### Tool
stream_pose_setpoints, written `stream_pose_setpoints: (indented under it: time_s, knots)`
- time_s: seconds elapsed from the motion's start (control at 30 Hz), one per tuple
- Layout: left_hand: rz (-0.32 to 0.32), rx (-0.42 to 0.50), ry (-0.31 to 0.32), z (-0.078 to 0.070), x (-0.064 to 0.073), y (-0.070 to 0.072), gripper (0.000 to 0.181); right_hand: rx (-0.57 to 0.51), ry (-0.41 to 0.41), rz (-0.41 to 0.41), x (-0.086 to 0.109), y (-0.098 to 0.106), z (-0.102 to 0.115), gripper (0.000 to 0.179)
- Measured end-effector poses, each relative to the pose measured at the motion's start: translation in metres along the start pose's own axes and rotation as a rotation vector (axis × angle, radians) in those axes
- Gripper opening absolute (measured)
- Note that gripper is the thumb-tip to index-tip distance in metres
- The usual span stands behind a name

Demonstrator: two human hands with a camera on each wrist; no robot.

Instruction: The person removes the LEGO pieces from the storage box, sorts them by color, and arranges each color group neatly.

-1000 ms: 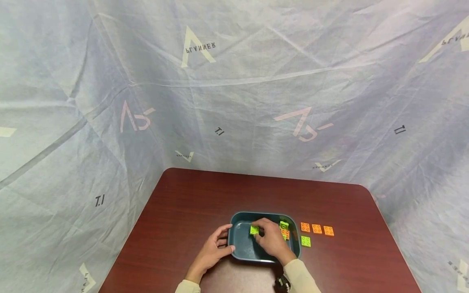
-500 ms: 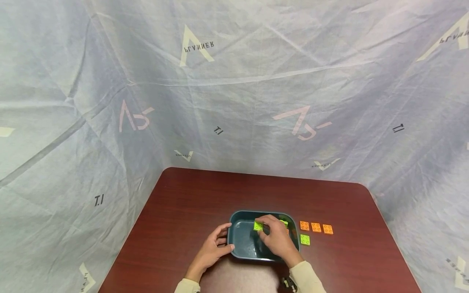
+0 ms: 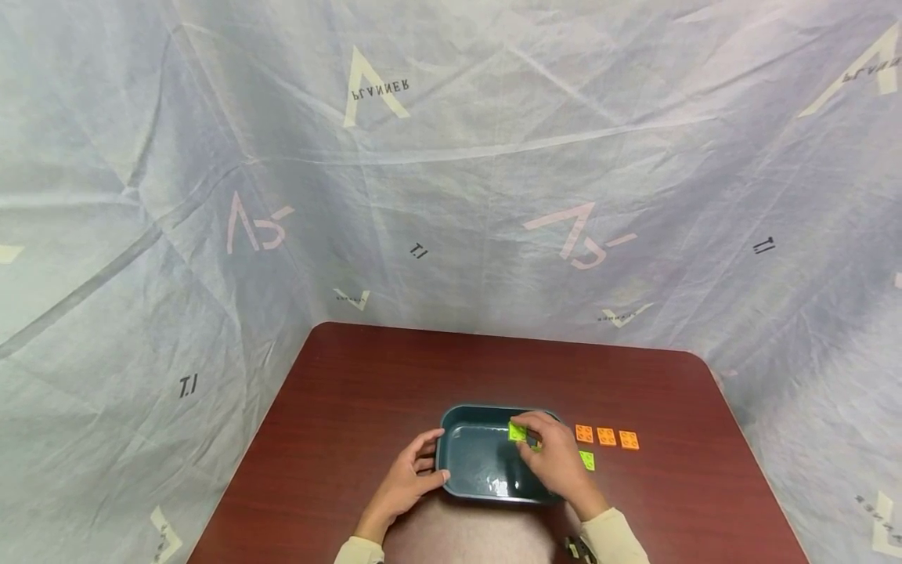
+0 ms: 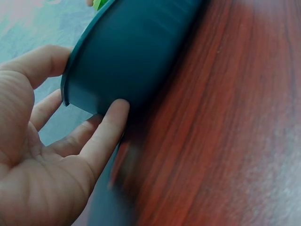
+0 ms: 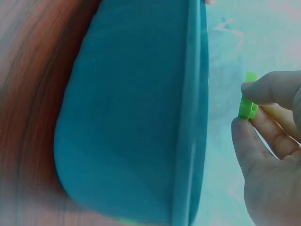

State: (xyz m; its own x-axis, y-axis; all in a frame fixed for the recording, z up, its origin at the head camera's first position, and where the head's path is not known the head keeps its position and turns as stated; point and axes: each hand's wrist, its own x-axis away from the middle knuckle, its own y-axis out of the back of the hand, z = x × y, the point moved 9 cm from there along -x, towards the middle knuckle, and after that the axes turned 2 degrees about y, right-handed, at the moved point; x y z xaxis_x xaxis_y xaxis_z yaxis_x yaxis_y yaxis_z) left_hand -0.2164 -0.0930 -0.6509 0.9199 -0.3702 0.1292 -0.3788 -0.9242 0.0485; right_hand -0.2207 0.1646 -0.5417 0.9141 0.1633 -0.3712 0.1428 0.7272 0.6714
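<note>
At the left of the head view, pale printed cloth (image 3: 106, 251) hangs beyond the reddish-brown wood-grain table (image 3: 380, 368). At the lower centre, your left hand (image 3: 405, 479) rests against the left end of a dark teal plastic tray (image 3: 475, 454); its fingers are extended, touching the rim and outer wall without closing round them. The tray lies with its long axis running left to right across the frame.

Farther right, you have a lime-green two-by-two toy brick (image 3: 517, 432) pinched between the thumb and fingertips of your right hand (image 3: 557, 458). That brick sits at the hand's upper left, studs up, over the tray's right half; its height above the tray floor cannot be judged. Your right hand hides most of the tray's right end, with only a sliver of green showing beneath it.

Just right of the tray, a second green brick (image 3: 589, 461) lies partly covered by your hand. Above and rightward, a left orange brick (image 3: 584, 433), middle orange brick (image 3: 606, 436) and right orange brick (image 3: 629, 440) form a row, each apart from the next. Your right hand is much nearer to all four.
</note>
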Motion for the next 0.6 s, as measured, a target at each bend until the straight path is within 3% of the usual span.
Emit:
stream_pose_setpoints:
  time_s: [0.23,0.43,0.6]
  knots:
    - [-0.001,-0.008,-0.014,0.001,-0.001,0.0,0.075,-0.016,-0.098,0.032,0.007,0.017,-0.017,0.044]
    - [-0.005,-0.003,-0.005,0.001,0.0,-0.001,0.074,0.037,-0.086,0.031,0.012,0.031,-0.027,0.045]
    - [-0.002,0.006,-0.007,-0.002,0.001,-0.001,0.075,0.043,-0.131,0.037,0.017,0.04,-0.034,0.046]
